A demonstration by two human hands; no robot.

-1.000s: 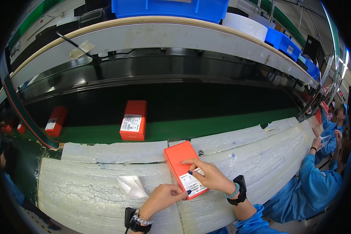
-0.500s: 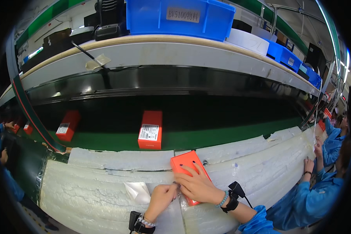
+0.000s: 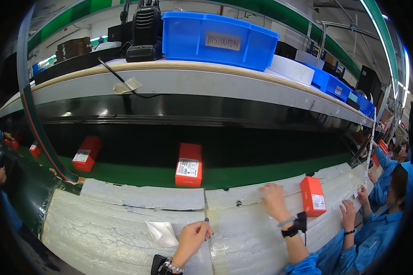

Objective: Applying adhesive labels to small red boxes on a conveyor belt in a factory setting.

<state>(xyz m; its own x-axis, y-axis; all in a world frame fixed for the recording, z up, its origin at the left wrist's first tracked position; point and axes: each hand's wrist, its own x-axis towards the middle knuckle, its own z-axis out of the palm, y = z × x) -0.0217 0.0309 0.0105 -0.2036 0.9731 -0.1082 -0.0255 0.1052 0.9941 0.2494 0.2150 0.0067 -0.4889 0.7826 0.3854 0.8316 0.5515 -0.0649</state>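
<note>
Change since half a second ago: the orange-red box (image 3: 313,195) that was lying under both hands at lower centre is now standing apart at centre right of the frame, on the white padded counter (image 3: 124,229), just right of the right hand (image 3: 274,201). So the box is out of the hands — released and shifted rightward along the counter, toward the neighbouring person in blue (image 3: 376,229) at the right edge. My read is that the handling of this box is finishing rather than starting.

Right hand is resting flat on the counter near its far edge, fingers spread and empty, near the box but not touching it. Left hand (image 3: 192,236) is sitting lower centre, fingers loosely curled together, clamping nothing; a clear plastic film scrap (image 3: 163,233) is lying just left of it.

On the green conveyor belt (image 3: 261,172) behind the counter, another red box with a white label (image 3: 188,165) is sitting at centre, further right than in the earlier views; two more red boxes (image 3: 87,153) are trailing at centre left.

Hard to make out: whether the left fingertips are actually touching the film — probably not, but the angle is poor. The far-left edge is dark and blurred. The neighbour's hand (image 3: 347,213) is partly cut off by the fisheye rim. The blue bin (image 3: 215,39) and black radio (image 3: 144,30) are sitting on the shelf at the top.
</note>
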